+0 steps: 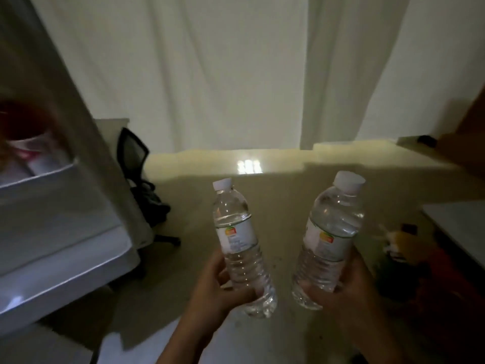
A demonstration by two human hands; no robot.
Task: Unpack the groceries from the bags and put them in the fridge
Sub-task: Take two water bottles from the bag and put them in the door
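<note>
I hold two clear water bottles with white caps and white labels, one in each hand, upright over the floor. My left hand point(219, 287) grips the lower half of the left water bottle point(235, 232). My right hand point(338, 290) wraps the base of the right water bottle point(332, 229), which tilts slightly right. The open fridge door point(52, 232) stands at the left, its white shelves facing me, with a dark red container point(23, 127) on an upper door shelf. The grocery bags point(409, 258) lie blurred at the lower right.
A black office chair point(141, 185) stands just beyond the fridge door. White curtains point(236, 74) hang along the back wall above a pale floor. A white surface edge point(459, 222) is at the right, above the colourful bags.
</note>
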